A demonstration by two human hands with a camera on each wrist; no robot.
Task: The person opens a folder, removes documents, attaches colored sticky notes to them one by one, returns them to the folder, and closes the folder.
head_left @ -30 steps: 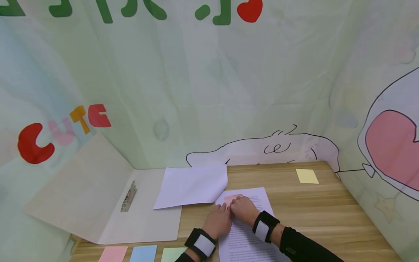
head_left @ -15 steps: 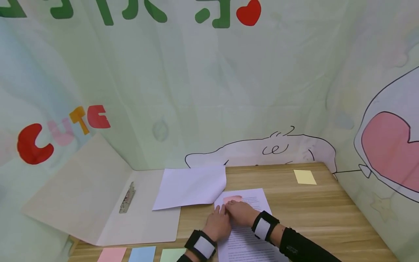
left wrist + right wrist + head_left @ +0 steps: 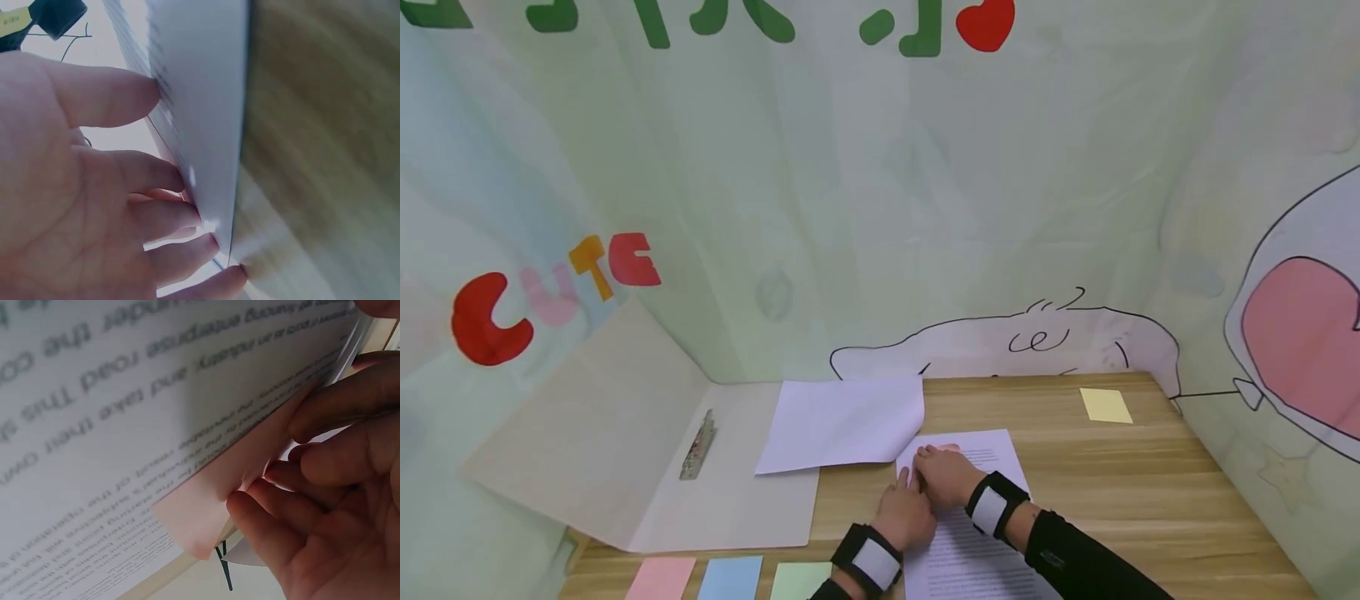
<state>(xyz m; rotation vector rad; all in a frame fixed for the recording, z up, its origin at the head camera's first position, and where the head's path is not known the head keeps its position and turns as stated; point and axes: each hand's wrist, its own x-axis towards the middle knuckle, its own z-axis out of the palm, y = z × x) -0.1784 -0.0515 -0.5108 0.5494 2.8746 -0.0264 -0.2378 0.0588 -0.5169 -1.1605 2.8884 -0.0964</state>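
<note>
A printed sheet [image 3: 977,558] lies on the wooden table, and a pink sticky note [image 3: 206,500] is on it near its top. My right hand [image 3: 947,477] touches the note, its fingertips against the pink paper in the right wrist view; from the head it covers most of the note. Close beside it, my left hand [image 3: 907,515] rests along the sheet's left edge. In the left wrist view its fingers [image 3: 169,219] are extended, with fingertips at the paper.
An open folder [image 3: 745,517] with a metal clip [image 3: 698,446] stands left. A blank-looking white sheet [image 3: 842,425] overlaps it. Pink [image 3: 660,578], blue [image 3: 730,578] and green [image 3: 800,578] notes lie along the front; a yellow note [image 3: 1106,406] lies at back right.
My right hand has shifted slightly left over the pink note, then toward its upper left, leaving less of it visible from the head. My left hand stays nearly in place.
</note>
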